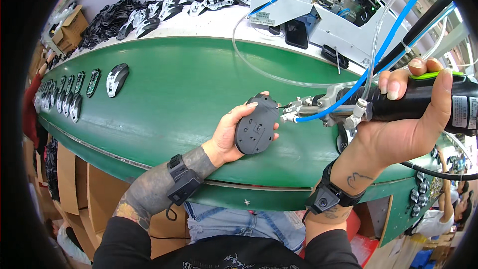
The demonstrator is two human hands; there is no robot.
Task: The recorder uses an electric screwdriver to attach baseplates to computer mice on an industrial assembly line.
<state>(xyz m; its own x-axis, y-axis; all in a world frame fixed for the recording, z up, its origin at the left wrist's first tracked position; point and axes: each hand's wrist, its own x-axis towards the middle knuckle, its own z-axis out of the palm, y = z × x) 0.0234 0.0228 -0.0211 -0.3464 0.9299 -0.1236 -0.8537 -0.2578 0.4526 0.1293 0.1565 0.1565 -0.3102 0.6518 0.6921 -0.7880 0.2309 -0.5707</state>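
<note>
My left hand (225,137) grips a black computer mouse (257,128) with its underside turned up, over the green belt. Small holes dot that underside. In my right hand (398,142) is a black-bodied electric screwdriver (396,103) with a metal nose and hoses attached, its lime-green lever under my fingers. The driver lies almost level, and its tip meets the mouse's upper right edge. Whether a screw sits at the tip is too small to tell. Another dark mouse part (342,138) lies partly hidden behind my right wrist.
A green conveyor belt (179,82) spans the bench. Mouse assemblies (74,107) and a silver-black mouse (117,79) lie at left. Behind are black cables (109,22), mouse shells (149,20), a phone (297,34) and a white machine (343,32). A blue hose (386,45) hangs at right. Other people work at both sides.
</note>
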